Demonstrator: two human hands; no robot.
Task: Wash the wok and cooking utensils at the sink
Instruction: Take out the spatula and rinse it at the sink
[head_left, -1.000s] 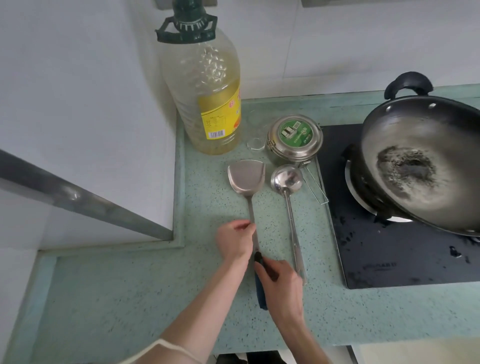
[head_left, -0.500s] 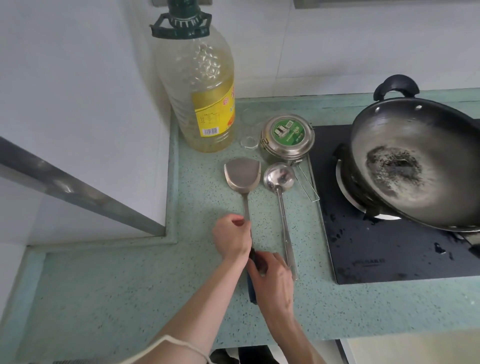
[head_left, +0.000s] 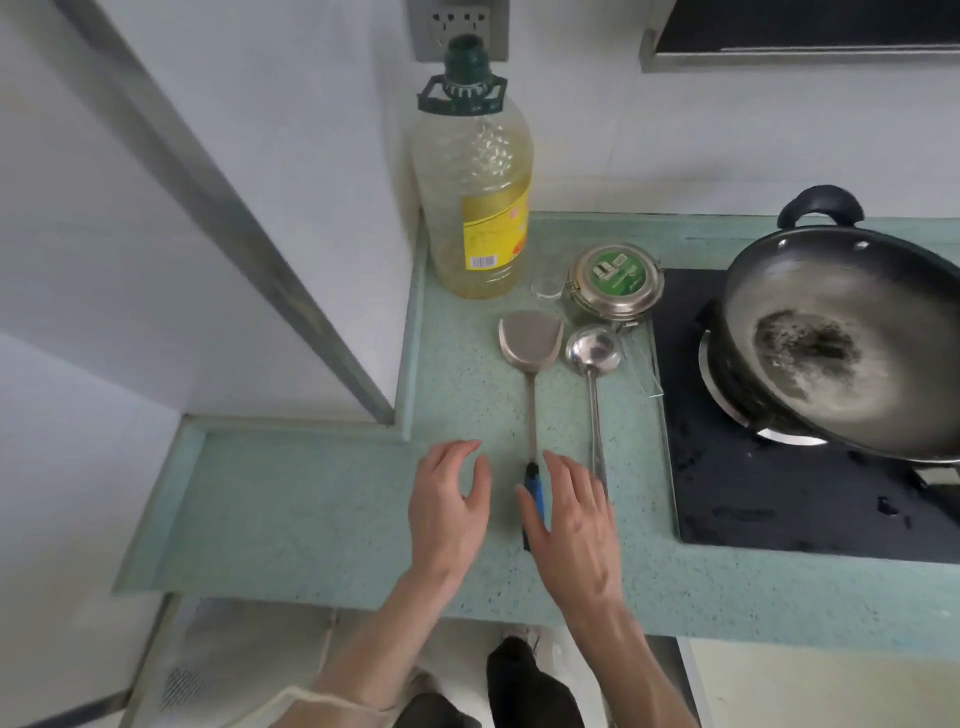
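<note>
The green speckled countertop (head_left: 322, 519) carries everything here, with one black cooktop (head_left: 769, 488) set into its right side. On the cooktop sits one wok (head_left: 883, 332), tilted, its dark loop handle at the far rim and a burnt patch in its bowl. One large oil bottle (head_left: 475, 176) stands upright at the back corner, and one round steel tin (head_left: 615, 283) with a green label lies just right of it. One spatula (head_left: 531, 364) lies flat, its long axis running front to back, blade toward the wall and blue grip toward the person; one ladle (head_left: 593, 374) lies parallel just beside it on the right, bowl also toward the wall. The left hand (head_left: 449, 509) hovers left of the spatula handle, fingers spread and loosely bent, grasping nothing. The right hand (head_left: 571, 525) is likewise released, fingers extended over the blue grip and the ladle's handle end; whether it touches them I cannot tell.
</note>
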